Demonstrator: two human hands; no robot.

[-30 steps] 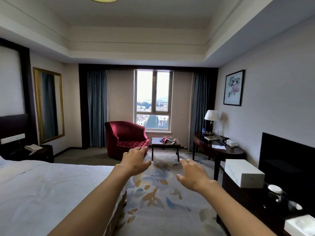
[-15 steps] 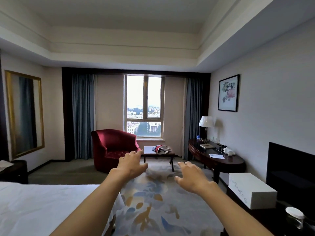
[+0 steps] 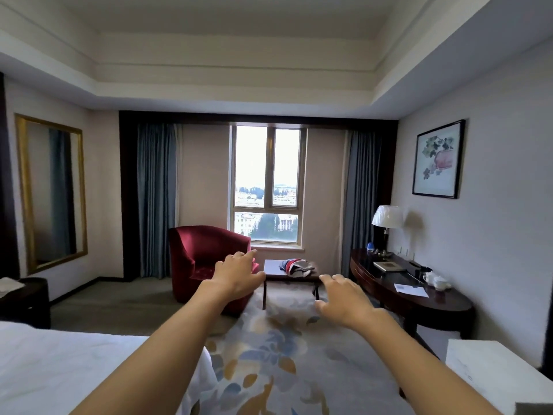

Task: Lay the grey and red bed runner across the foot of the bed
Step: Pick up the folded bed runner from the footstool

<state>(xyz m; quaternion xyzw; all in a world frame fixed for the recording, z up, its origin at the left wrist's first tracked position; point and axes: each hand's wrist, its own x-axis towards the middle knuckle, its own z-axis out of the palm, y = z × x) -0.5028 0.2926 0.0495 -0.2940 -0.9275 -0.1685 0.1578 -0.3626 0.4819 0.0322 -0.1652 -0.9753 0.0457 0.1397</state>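
Observation:
The grey and red bed runner (image 3: pixel 295 266) lies crumpled on a small dark side table (image 3: pixel 273 269) below the window, far across the room. The bed (image 3: pixel 59 366), covered in white linen, fills the lower left corner. My left hand (image 3: pixel 238 275) and my right hand (image 3: pixel 344 298) are stretched out ahead of me in the air, fingers relaxed and spread, holding nothing. Both hands are well short of the runner.
A red armchair (image 3: pixel 206 262) stands left of the side table. A dark curved desk (image 3: pixel 413 292) with a lamp (image 3: pixel 387 218), cups and papers lines the right wall. A white box (image 3: pixel 490 372) sits at lower right. Patterned carpet (image 3: pixel 278 354) runs between bed and desk.
The view has swung left to right and moved forward toward the window; the armchair and side table look nearer. Both hands stay outstretched and empty.

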